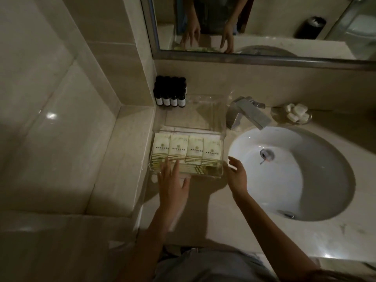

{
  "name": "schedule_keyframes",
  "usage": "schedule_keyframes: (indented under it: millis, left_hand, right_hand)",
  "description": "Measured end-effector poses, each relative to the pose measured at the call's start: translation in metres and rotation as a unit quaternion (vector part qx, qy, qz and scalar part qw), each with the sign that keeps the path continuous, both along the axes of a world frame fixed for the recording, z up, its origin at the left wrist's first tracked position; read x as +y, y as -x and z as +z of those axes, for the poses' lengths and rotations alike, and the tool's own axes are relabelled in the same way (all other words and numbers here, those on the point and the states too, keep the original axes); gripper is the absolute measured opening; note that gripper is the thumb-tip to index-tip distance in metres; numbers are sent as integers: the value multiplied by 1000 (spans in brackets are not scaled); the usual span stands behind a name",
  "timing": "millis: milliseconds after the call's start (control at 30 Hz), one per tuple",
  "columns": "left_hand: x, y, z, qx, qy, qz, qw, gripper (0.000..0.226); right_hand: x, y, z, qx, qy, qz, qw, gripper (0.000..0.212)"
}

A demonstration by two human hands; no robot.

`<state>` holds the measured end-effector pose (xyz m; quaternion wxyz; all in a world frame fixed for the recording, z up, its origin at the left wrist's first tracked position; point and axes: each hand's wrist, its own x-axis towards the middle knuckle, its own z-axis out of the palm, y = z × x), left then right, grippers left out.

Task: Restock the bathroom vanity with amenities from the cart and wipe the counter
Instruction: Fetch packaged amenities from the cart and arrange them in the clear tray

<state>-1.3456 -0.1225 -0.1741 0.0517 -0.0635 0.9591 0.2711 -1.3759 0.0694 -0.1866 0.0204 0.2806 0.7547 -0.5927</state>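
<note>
A clear acrylic tray (222, 129) sits on the beige vanity counter (213, 220), left of the sink. Its front part holds a row of several cream amenity packets (186, 149) with green stripes; its back part looks bare. My left hand (173, 180) lies flat with straight fingers on the tray's front left edge, fingertips over the packets. My right hand (237, 176) is at the tray's front right corner, fingers relaxed and slightly spread, holding nothing.
Several small dark bottles (169, 92) stand in the back corner behind the tray. A chrome faucet (247, 113) overhangs the white round sink (305, 190). A glass dish of white soaps (295, 113) sits behind the sink. A mirror (264, 23) hangs above; a tiled wall is on the left.
</note>
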Motion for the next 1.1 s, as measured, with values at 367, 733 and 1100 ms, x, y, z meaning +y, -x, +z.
schedule_keyframes:
  millis: [367,733,1100]
  left_hand:
    - [0,-1,-31,43,85,-83,992,84]
    - [-4,5,-35,138,7,-58,989,59]
    - [-12,-4,-45,131,-3,-99,986,57]
  right_hand:
    - [-16,-4,0,-72,113,-8,991,49]
    - [-24,-14,13,-177,308,-92,930,27]
    - [-44,-20,19,-183,450,-142,862,9]
